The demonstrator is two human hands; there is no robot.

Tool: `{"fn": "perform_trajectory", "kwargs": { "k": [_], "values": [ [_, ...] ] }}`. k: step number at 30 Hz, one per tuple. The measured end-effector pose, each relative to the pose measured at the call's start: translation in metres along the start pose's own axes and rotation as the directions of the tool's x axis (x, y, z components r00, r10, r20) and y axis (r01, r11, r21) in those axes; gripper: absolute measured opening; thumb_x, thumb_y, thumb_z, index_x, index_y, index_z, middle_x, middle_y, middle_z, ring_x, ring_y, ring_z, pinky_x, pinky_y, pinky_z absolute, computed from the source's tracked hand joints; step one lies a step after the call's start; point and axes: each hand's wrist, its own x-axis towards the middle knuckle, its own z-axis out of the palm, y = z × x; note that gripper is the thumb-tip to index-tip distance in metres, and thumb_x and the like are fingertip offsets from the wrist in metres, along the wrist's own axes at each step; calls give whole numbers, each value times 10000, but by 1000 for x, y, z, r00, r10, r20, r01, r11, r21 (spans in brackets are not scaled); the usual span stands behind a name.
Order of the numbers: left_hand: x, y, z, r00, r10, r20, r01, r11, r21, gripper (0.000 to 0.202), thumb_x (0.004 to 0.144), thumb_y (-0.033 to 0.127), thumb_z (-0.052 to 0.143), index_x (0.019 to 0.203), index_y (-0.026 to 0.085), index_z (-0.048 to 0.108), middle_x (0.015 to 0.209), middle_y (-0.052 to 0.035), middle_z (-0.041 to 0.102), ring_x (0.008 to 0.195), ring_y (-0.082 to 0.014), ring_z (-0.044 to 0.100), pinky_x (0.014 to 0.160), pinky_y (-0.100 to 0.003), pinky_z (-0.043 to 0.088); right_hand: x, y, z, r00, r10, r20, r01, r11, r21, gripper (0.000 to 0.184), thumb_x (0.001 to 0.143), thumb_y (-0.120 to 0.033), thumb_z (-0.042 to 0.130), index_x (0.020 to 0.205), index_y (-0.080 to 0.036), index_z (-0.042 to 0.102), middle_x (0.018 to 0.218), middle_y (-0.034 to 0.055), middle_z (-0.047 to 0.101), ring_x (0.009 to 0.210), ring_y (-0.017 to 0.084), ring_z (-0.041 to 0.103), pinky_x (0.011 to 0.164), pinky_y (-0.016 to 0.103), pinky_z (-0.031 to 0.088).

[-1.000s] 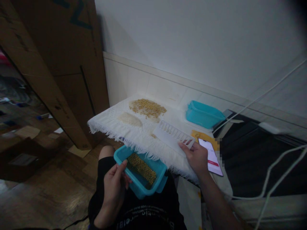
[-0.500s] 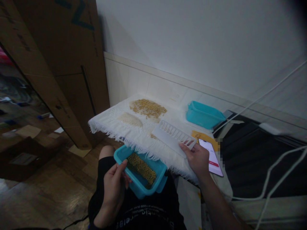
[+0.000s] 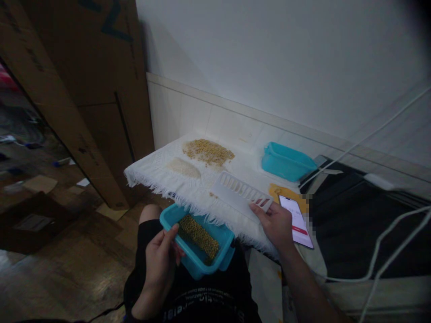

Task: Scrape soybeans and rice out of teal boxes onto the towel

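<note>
My left hand (image 3: pixel 161 260) grips the near rim of a teal plastic tub (image 3: pixel 197 242) holding yellow-green beans, kept below the front edge of the white fringed cloth (image 3: pixel 161 172). My right hand (image 3: pixel 278 222) is closed on the end of a white slotted plastic scraper (image 3: pixel 237 194) that lies slanted on the cloth. A few loose beans (image 3: pixel 213 195) lie just left of the scraper. Farther back on the cloth sit a pile of mixed beans (image 3: pixel 208 151) and a small heap of white rice (image 3: pixel 183 167).
A second teal tub (image 3: pixel 286 161) stands at the back right of the cloth. A lit phone (image 3: pixel 296 220) lies by my right hand on a yellow item. White cables (image 3: pixel 380 251) cross a dark surface at the right. A large cardboard box (image 3: pixel 87 89) leans at the left.
The scraper has slid a little toward the cloth's front edge, uncovering a few beans at its left. My left hand and the tub have stayed in place.
</note>
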Motion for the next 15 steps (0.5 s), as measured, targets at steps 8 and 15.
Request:
{"fn": "perform_trajectory", "kwargs": {
  "k": [8,15],
  "values": [
    [0,0,1,1000,-1,-9,1,1000,17,407,697,506,781,536,189,582,341,37,513,292,-81,400,315,-198,270,-2,-2,-1,998,34,47,-37,997,69,330,763,-511,721,818,-191,778,824,91,794,728,279,752,622,354,584],
    [-1,-1,-1,1000,-11,-1,11,1000,-20,408,688,482,801,528,187,570,350,43,525,293,-81,415,316,-192,281,-5,-3,-2,998,41,47,-44,996,81,335,744,-514,723,803,-189,780,826,100,794,725,289,756,617,357,591]
  ]
}}
